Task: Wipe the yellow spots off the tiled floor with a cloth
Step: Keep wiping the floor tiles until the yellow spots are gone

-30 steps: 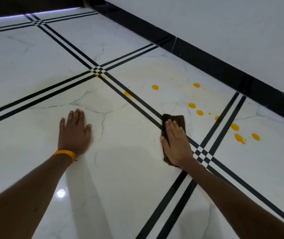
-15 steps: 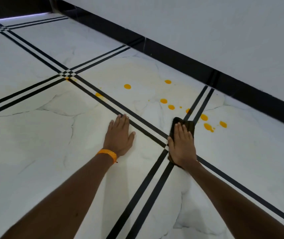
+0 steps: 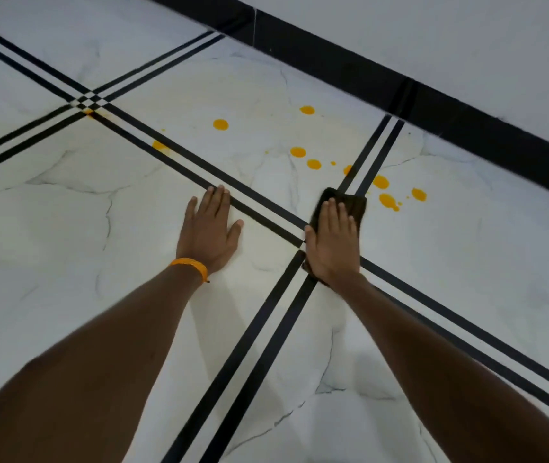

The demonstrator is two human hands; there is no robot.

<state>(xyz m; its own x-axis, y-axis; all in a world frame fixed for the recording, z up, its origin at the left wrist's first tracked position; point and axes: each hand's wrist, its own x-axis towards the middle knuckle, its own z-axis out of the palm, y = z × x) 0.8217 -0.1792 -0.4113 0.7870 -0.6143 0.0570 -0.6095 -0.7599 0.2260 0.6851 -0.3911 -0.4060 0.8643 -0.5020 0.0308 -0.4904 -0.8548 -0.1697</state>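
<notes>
Several yellow spots [image 3: 298, 152] dot the white marble floor [image 3: 49, 245], spread from the tile crossing at the upper left to a cluster [image 3: 387, 199] just right of the cloth. A dark brown cloth [image 3: 354, 203] lies flat on the crossing of black stripes. My right hand [image 3: 331, 242] presses it down with straight fingers, covering most of it. My left hand [image 3: 209, 233], with an orange band at the wrist, rests flat on the tile to the left, fingertips on a black stripe.
A black skirting board [image 3: 433, 105] runs diagonally along the white wall [image 3: 466, 45] at the upper right, close behind the spots. Double black stripes [image 3: 256, 355] cross the floor between the tiles.
Both hands and the cloth have shifted toward the right-hand cluster of spots; the cloth now lies on the stripe crossing. The left hand moved right to lie beside the right hand.
</notes>
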